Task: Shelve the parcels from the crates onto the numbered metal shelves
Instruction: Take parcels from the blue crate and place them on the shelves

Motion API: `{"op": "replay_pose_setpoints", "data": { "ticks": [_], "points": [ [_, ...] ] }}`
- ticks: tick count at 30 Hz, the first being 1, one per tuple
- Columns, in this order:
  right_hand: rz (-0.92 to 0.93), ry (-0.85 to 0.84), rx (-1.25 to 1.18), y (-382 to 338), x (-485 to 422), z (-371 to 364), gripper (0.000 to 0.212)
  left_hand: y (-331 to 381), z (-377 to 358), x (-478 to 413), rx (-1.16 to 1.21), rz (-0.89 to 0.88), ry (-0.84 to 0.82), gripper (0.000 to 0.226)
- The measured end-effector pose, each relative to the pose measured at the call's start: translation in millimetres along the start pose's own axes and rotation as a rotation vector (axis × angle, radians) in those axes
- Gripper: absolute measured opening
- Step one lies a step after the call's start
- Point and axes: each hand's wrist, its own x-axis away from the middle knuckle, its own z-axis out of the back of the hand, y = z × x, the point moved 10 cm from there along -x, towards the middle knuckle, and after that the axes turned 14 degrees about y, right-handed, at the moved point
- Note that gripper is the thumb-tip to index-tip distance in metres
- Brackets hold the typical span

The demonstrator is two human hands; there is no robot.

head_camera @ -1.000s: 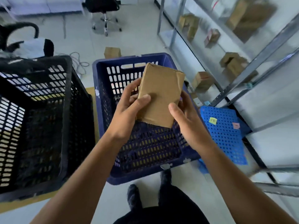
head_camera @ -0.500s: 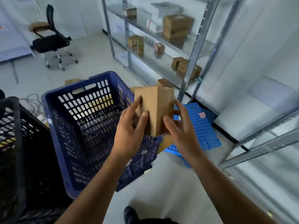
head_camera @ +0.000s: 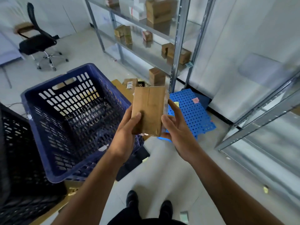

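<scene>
Parcel is being held in the air above the floor, just at 3 o'clock of the blue crate, between both hands. The left hand is gripping its lower left part, thumb lying flat on the front face and the rest wrapping out of sight behind. The right hand is clamping the right edge, its fingers running up the side and the thumb pressing near the lower right corner. Both hands are thus closing on the parcel, neither hanging free. Its long axis is running from 6 to 12 o'clock, nearly upright, with the broad face turning toward the camera. The shelves are lying beyond it at 12 to 1 o'clock, and their nearest post is rising past the parcel's top edge, well apart from it. The right hand is sitting on the shelf side, so by my judgement it is looking the better placed to carry the parcel in, narrow end leading. The parcel is showing as a flat brown cardboard rectangle, with a seam running lengthwise down its middle and clear tape glinting along the bottom and right edges. No label is showing on this face. Other brown parcels are already standing on the shelves, whose numbers are blurring beyond reading. The black crate is sitting at 9 o'clock.
</scene>
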Motion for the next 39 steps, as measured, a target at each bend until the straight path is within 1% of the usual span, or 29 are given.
{"op": "replay_pose_setpoints", "data": {
  "ticks": [2, 4, 6, 9, 11, 14, 17, 19, 23, 26, 31, 33, 35, 37, 39],
  "points": [
    [0.069, 0.081, 0.082, -4.0, 1.7, 8.2, 0.078, 1.9, 6.5, -0.2, -0.022, -0.043, 0.069, 0.047],
    [0.172, 0.130, 0.180, -13.6, 4.3, 13.6, 0.076, 8.2, 8.9, 1.1, -0.031, -0.108, 0.081, 0.047],
    [0.220, 0.134, 0.244, -19.9, 7.0, 11.2, 0.072, 15.5, 5.2, 5.7, -0.055, -0.145, 0.020, 0.051],
    [0.263, 0.172, 0.300, -29.1, 10.9, 2.2, 0.068, 24.3, 3.1, 9.3, -0.002, -0.144, -0.087, 0.068],
    [0.286, 0.210, 0.311, -35.4, 13.7, -7.6, 0.066, 32.5, 10.3, 7.6, 0.023, -0.145, -0.113, 0.070],
    [0.273, 0.241, 0.271, -41.3, 17.6, -26.7, 0.067, 48.1, 28.6, 2.7, 0.021, -0.155, -0.122, 0.063],
    [0.214, 0.201, 0.167, -39.4, 19.1, -54.8, 0.071, 55.7, 44.1, -3.1, 0.017, -0.139, -0.159, 0.058],
    [0.206, 0.195, 0.122, -38.2, 20.9, -68.0, 0.075, 58.1, 52.2, -6.3, 0.002, -0.143, -0.197, 0.056],
    [0.221, 0.263, 0.165, -36.7, 30.1, -73.7, 0.077, 51.1, 58.7, -10.2, -0.027, -0.117, -0.270, 0.068],
    [0.208, 0.329, 0.154, -28.5, 43.2, -64.9, 0.075, 44.2, 51.8, -7.8, -0.059, -0.117, -0.332, 0.066],
    [0.214, 0.532, 0.170, -26.2, 83.1, -18.8, 0.075, 34.7, 19.1, 12.1, -0.246, -0.192, -0.487, 0.061],
    [0.235, 0.621, 0.181, -34.0, 103.5, 7.0, 0.076, 38.5, -1.6, 23.1, -0.350, -0.291, -0.546, 0.055],
    [0.257, 0.685, 0.179, -44.7, 123.1, 32.7, 0.073, 42.4, -22.8, 30.9, -0.484, -0.426, -0.562, 0.052],
    [0.289, 0.736, 0.170, -59.1, 142.7, 60.3, 0.069, 42.6, -45.8, 37.3, -0.646, -0.538, -0.562, 0.063],
    [0.314, 0.796, 0.152, -73.4, 163.6, 92.4, 0.071, 42.4, -73.8, 47.8, -0.765, -0.613, -0.589, 0.073]
  ]
}}
